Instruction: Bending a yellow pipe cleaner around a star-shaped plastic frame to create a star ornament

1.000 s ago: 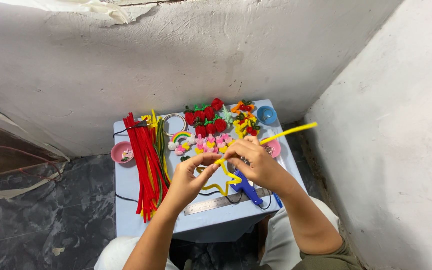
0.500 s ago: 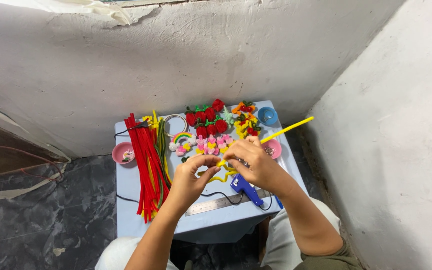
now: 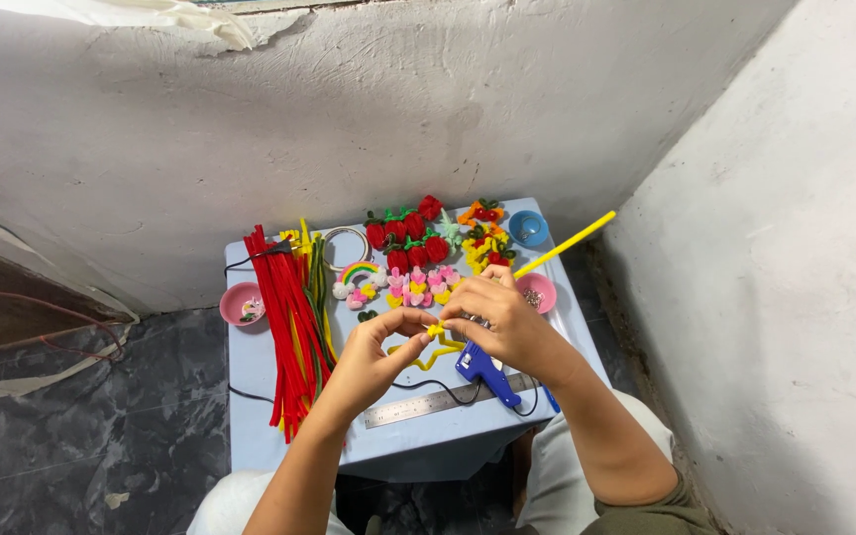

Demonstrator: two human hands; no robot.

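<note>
Both hands meet over a small light-blue table (image 3: 250,416). My left hand (image 3: 374,355) pinches the bent end of a yellow pipe cleaner (image 3: 575,241) between thumb and forefinger. My right hand (image 3: 502,319) grips the same pipe cleaner just beside it, and the long free end sticks out up and to the right past the table edge. Under the hands lies a yellow zigzag piece (image 3: 428,355) and a blue glue gun (image 3: 487,372).
A bundle of red, yellow and green pipe cleaners (image 3: 289,317) lies at the table's left. Red strawberry shapes (image 3: 406,236), pink flowers (image 3: 413,289), a rainbow piece (image 3: 357,272), a metal ruler (image 3: 418,406), two pink bowls (image 3: 241,303) and a blue bowl (image 3: 528,228) surround the hands. White walls close in behind and right.
The free end of the yellow pipe cleaner has swung slightly, and the fingers of both hands have shifted around its bent end. The hands stay over the same spot.
</note>
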